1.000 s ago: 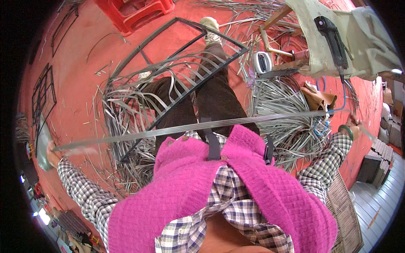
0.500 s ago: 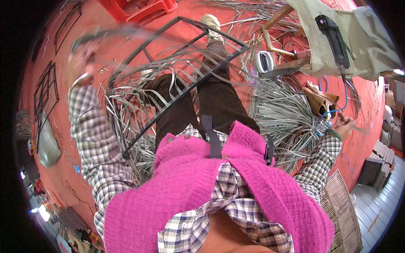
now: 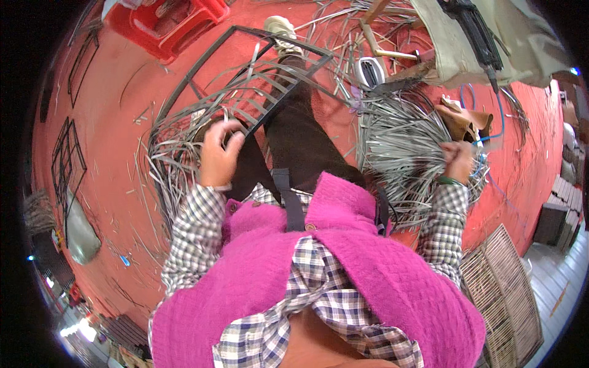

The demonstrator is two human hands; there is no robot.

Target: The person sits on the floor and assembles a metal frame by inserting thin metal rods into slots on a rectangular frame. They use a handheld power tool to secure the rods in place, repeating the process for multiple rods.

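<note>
My left hand (image 3: 219, 156) is at the near bar of a black metal frame (image 3: 197, 61), which leans across my legs. Its fingers are curled, and a grey flat strip (image 3: 226, 115) shows at their tips. Many such strips are wound over the frame bar, with loose ends hanging at its left side. Over to the right, my right hand (image 3: 459, 161) is smeared by motion at the edge of a large bundle of grey strips (image 3: 402, 138). Its fingers look bent, but what they hold cannot be made out.
A red plastic stool (image 3: 165, 27) lies at the far left. At the far right, a black corded tool (image 3: 475, 34) rests on a cloth-covered seat. A brown pouch (image 3: 463, 121) lies beyond the bundle, and a woven panel (image 3: 503, 294) at the near right. More black frames (image 3: 69, 159) lie at left.
My left hand has come from the far left in toward the frame bar. My right hand has moved left and slightly away from me, onto the strip bundle. The view has shifted a little.
</note>
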